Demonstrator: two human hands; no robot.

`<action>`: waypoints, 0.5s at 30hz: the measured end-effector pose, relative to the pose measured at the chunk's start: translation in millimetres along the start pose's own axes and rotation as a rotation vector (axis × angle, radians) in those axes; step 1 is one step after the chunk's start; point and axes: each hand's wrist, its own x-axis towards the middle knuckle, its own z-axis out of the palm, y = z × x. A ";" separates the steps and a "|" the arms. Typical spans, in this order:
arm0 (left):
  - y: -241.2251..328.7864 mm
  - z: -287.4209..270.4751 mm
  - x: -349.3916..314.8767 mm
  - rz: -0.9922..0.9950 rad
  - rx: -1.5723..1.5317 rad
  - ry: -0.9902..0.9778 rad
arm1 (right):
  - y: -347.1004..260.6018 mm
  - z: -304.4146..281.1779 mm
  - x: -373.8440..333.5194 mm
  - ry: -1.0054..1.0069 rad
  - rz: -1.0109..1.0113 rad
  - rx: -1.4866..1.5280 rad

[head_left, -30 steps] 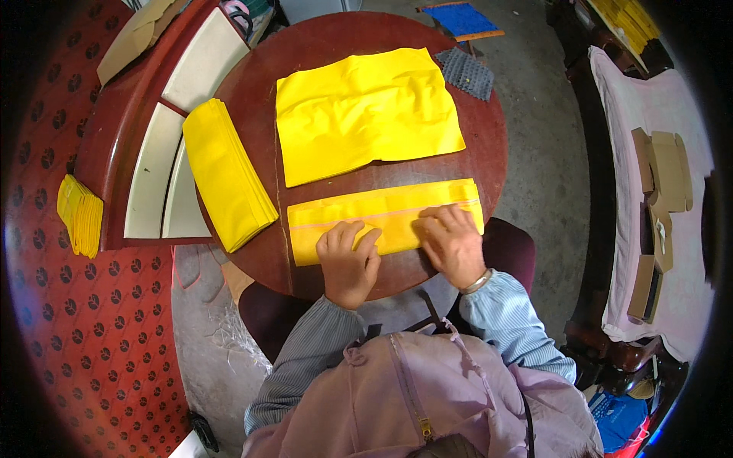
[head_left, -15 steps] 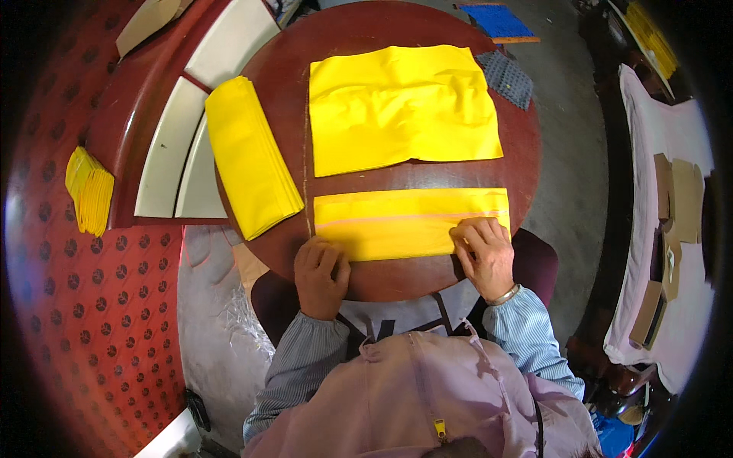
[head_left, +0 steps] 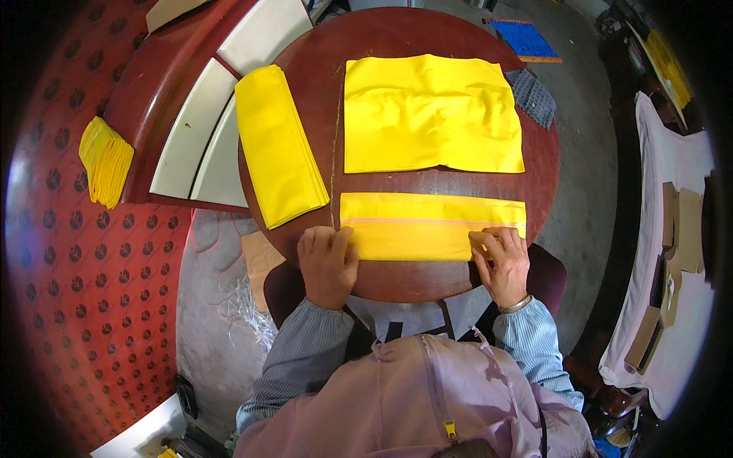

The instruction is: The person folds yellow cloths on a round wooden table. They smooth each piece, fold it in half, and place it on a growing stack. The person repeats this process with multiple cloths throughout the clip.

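A yellow sheet folded into a long band, with a thin pinkish line along it [head_left: 420,238], lies flat near the round table's front edge. My right hand [head_left: 505,263] is on its right end, fingers bent and closed at the lower edge. Beside the left end rests my left hand [head_left: 326,267], its fingers loosely bent with small gaps. The index finger is slightly blurred at the sheet's edge. Just beyond the band lies a wider, wrinkled yellow sheet [head_left: 431,114]. A thick stack of folded yellow sheets [head_left: 279,149] lies slanted at the left.
The dark red table [head_left: 412,282] ends close in front of me. A dark grey bumpy mat [head_left: 532,98] overlaps its far right edge. Another yellow stack [head_left: 107,162] is at far left, by a red and white bench [head_left: 191,130]. Cardboard [head_left: 672,259] lies on a pale cloth at right.
The view has shifted, so the table and sheets appear farther right. My left hand has moved slightly outward and up along the band's left end. My right hand stays at the right end.
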 end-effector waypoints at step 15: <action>83.5 72.7 39.0 0.114 -0.180 -0.216 | 9.5 -3.7 -8.1 0.043 0.033 0.033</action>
